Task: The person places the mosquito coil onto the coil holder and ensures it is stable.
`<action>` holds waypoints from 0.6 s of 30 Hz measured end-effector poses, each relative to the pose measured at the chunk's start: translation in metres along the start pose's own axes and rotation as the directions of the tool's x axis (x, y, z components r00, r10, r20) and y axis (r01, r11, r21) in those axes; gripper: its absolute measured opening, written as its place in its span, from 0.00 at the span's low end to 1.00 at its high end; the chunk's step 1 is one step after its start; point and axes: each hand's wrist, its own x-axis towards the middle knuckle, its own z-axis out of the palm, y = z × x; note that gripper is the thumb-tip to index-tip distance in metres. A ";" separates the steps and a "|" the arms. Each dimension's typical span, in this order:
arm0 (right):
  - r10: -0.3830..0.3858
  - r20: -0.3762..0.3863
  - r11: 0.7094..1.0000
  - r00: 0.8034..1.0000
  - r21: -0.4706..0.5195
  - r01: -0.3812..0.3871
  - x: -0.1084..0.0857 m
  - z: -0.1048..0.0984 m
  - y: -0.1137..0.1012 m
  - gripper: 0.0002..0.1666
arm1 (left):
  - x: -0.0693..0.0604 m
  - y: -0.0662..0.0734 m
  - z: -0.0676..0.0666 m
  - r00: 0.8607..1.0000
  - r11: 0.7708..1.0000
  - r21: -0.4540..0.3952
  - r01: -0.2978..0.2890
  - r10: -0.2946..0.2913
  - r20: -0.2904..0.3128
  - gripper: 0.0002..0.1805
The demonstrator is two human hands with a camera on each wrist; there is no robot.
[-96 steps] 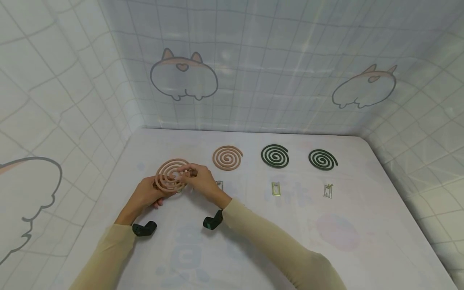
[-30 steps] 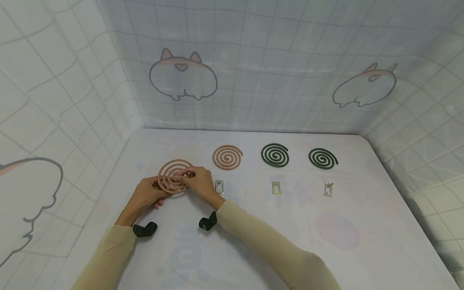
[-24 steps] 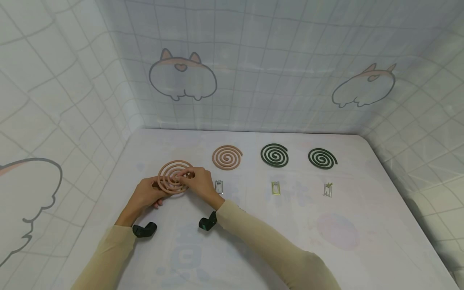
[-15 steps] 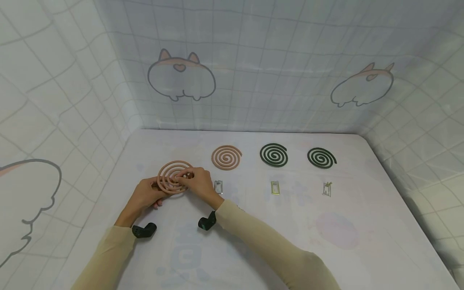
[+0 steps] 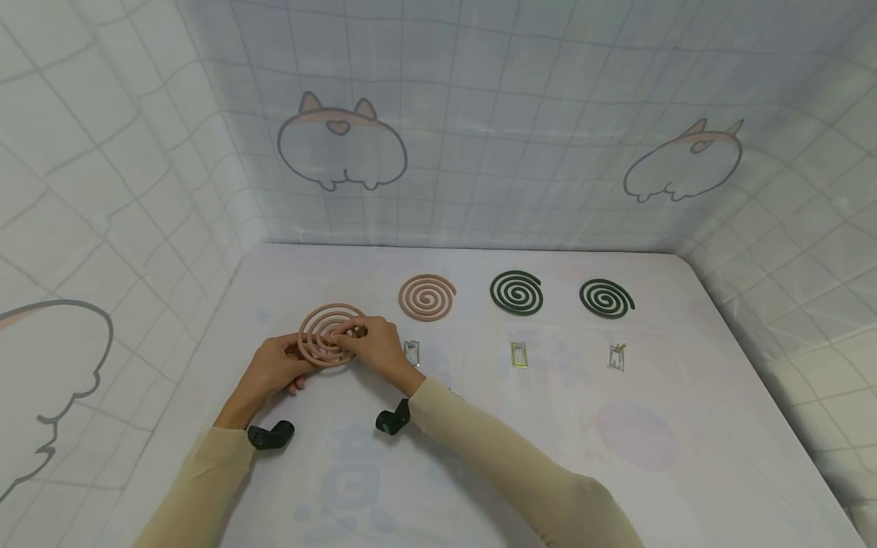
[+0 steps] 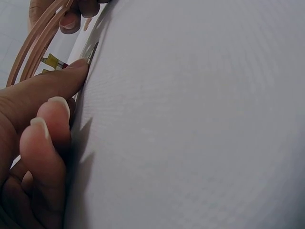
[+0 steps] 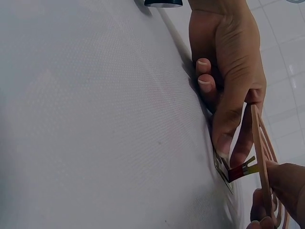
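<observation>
A brown mosquito coil (image 5: 317,329) is tilted above the left part of the table. My right hand (image 5: 377,346) pinches the coil near its centre, fingers crossing its right side. Under the coil's left edge, my left hand (image 5: 277,364) holds a small metal coil stand, which the head view hides. In the right wrist view, the left thumb and finger press on the flat metal stand (image 7: 220,168), low on the table. A raised tab, red and yellow, reaches from the stand to the middle of the coil; whether it passes through the coil, I cannot tell.
Behind lie another brown coil (image 5: 428,297) and two green coils, one central (image 5: 517,293) and one rightward (image 5: 607,298). In front of them are a silver stand (image 5: 412,353), a gold stand (image 5: 519,355) and a silver stand with a yellowish tab (image 5: 617,357). Cloth walls surround the table (image 5: 479,441).
Since the oldest frame, the right hand has shifted slightly, uncovering the silver stand beside it, and the held coil has moved slightly right. Over the last second both hands hold nearly still.
</observation>
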 end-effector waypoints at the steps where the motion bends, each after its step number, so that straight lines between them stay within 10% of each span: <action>1: -0.002 0.002 1.000 1.000 0.001 0.002 0.000 0.000 0.000 0.07 | 0.000 0.000 0.000 1.000 1.000 0.004 0.001 -0.001 0.000 0.26; 18: -0.004 -0.011 1.000 1.000 -0.020 0.004 -0.001 0.003 -0.001 0.08 | 0.002 -0.002 0.000 1.000 0.999 0.049 0.003 -0.002 -0.018 0.27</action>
